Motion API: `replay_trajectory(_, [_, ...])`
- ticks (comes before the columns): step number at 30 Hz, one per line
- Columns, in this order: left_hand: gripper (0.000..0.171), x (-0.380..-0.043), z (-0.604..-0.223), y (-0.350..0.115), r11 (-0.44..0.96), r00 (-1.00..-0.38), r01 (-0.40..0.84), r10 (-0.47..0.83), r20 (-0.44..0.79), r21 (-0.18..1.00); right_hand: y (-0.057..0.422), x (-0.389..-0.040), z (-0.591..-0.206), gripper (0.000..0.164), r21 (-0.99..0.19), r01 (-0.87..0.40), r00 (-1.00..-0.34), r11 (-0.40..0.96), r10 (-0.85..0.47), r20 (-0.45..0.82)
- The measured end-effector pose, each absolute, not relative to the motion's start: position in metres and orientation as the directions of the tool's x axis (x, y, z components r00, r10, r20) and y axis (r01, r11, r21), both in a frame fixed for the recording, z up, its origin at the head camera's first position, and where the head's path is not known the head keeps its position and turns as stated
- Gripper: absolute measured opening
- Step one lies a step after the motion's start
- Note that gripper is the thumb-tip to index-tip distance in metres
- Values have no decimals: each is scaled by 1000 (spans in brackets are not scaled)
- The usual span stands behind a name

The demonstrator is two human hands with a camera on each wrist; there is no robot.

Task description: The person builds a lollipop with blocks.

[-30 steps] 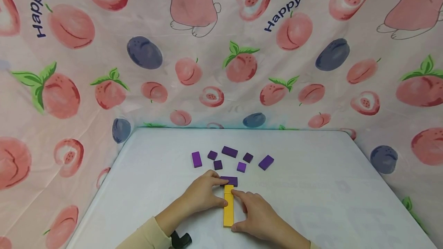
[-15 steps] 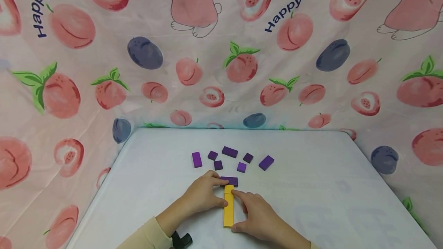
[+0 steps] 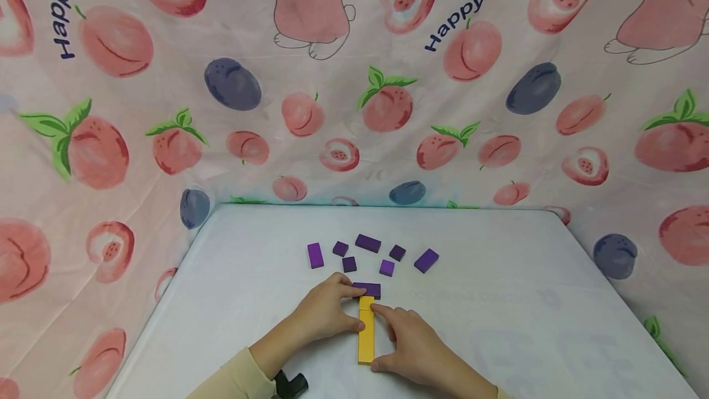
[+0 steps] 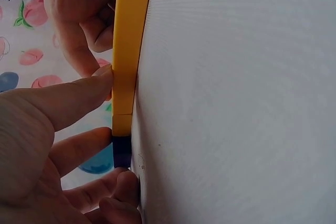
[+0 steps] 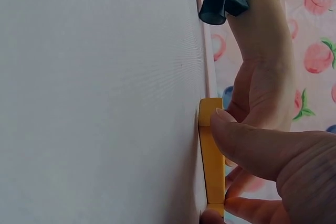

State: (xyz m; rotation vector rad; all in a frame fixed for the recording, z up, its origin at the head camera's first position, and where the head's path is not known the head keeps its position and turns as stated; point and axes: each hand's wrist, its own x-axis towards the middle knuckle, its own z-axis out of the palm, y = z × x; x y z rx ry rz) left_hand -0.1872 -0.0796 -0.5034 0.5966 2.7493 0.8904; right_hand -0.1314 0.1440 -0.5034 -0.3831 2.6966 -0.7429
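Note:
In the head view a long yellow block (image 3: 365, 343) lies lengthwise on the table, with a short yellow block (image 3: 366, 303) at its far end. Crosswise beyond them, touching, sits a purple block (image 3: 373, 289). My left hand (image 3: 327, 306) has its index finger on the purple block and its thumb on the long yellow one. The left wrist view shows other fingers (image 4: 126, 184) of it curled behind the purple block (image 4: 122, 153). My right hand (image 3: 412, 346) spans the yellow blocks, thumb at the near end, index finger by the short one.
Several loose purple blocks lie in a scattered arc farther back, among them a long one (image 3: 368, 243) and a small one (image 3: 386, 268). A black device (image 3: 290, 385) sits at the left wrist. A fruit-print cloth (image 3: 354, 140) hangs behind the white table (image 3: 526, 263).

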Motion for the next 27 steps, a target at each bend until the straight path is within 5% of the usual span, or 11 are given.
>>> replay_trajectory(27, [67, -185, -500, -79, 737, -909, 286, 411, -70, 612, 154, -139, -499, 83, -690, -86, -915, 719, -330, -230])
